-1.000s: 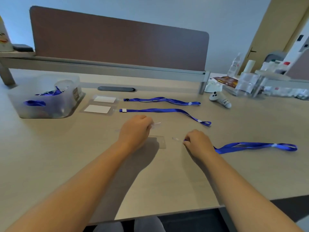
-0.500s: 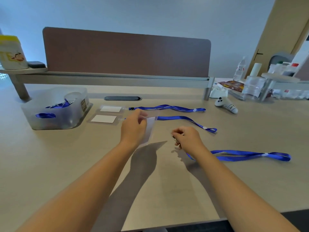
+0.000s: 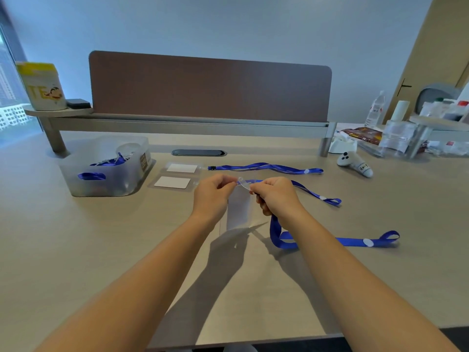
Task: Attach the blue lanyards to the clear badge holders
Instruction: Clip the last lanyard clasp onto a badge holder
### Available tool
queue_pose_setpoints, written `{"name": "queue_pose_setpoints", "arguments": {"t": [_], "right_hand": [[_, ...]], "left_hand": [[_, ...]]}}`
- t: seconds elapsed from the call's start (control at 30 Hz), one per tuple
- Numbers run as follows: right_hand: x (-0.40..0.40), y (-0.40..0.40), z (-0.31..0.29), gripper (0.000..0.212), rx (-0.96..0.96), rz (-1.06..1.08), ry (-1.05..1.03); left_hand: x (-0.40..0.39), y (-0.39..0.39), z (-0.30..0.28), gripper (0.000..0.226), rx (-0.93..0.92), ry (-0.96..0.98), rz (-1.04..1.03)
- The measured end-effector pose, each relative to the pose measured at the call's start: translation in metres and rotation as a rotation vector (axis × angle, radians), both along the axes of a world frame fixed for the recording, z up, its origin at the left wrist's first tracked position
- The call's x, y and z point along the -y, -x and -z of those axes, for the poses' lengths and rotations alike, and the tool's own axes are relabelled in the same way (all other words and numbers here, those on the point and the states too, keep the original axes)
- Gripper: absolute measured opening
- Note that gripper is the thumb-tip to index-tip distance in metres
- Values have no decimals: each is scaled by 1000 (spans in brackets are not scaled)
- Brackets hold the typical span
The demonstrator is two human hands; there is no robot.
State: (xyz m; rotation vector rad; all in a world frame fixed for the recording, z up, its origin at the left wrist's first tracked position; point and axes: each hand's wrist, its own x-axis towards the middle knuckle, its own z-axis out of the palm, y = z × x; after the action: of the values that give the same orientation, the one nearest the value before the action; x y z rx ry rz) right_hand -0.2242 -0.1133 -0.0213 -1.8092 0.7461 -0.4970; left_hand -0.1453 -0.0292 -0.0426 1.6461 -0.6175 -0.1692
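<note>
My left hand [image 3: 212, 195] pinches the top of a clear badge holder [image 3: 238, 210], which hangs upright above the table. My right hand [image 3: 275, 196] grips the clip end of a blue lanyard [image 3: 330, 241] right at the holder's top strap; the rest of that lanyard trails on the table to the right. Two badge holders with white cards [image 3: 175, 176] lie behind my hands, each joined to a blue lanyard [image 3: 266, 167] stretched out to the right.
A translucent bin [image 3: 106, 171] with more lanyards stands at the left. A white controller [image 3: 355, 163] lies at the right, with bottles and clutter [image 3: 401, 138] behind it. A brown divider panel [image 3: 210, 87] closes off the back of the desk.
Both hands rose from the table and came together. The left hand lifted the badge holder upright; the right hand brought the lanyard's end up to its top.
</note>
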Motion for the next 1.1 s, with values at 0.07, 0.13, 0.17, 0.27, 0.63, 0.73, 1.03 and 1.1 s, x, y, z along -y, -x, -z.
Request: {"name": "queue_pose_setpoints", "arguments": {"t": [0.07, 0.13, 0.17, 0.27, 0.63, 0.73, 1.03, 1.1], "right_hand": [[-2, 0, -2, 26, 14, 1, -39], [-3, 1, -5, 27, 34, -4, -82], [-4, 1, -5, 27, 42, -3, -103], [-6, 2, -6, 27, 89, -9, -187], [-6, 7, -9, 27, 164, -64, -372], [-6, 7, -7, 27, 121, -75, -377], [-10, 4, 8, 23, 11, -81, -319], [-11, 3, 13, 20, -29, -82, -306]], "left_hand": [[-1, 0, 0, 23, 37, -7, -7], [-2, 0, 1, 28, 76, -12, -17], [-3, -1, 1, 29, 101, -18, -17], [-4, 0, 1, 31, 148, -37, -5], [-17, -14, 6, 27, 1084, -264, -27], [-21, -19, 8, 30, 1285, -347, -36], [-34, -19, 19, 44, 1386, -552, 57], [-37, -18, 22, 43, 1411, -567, 76]]}}
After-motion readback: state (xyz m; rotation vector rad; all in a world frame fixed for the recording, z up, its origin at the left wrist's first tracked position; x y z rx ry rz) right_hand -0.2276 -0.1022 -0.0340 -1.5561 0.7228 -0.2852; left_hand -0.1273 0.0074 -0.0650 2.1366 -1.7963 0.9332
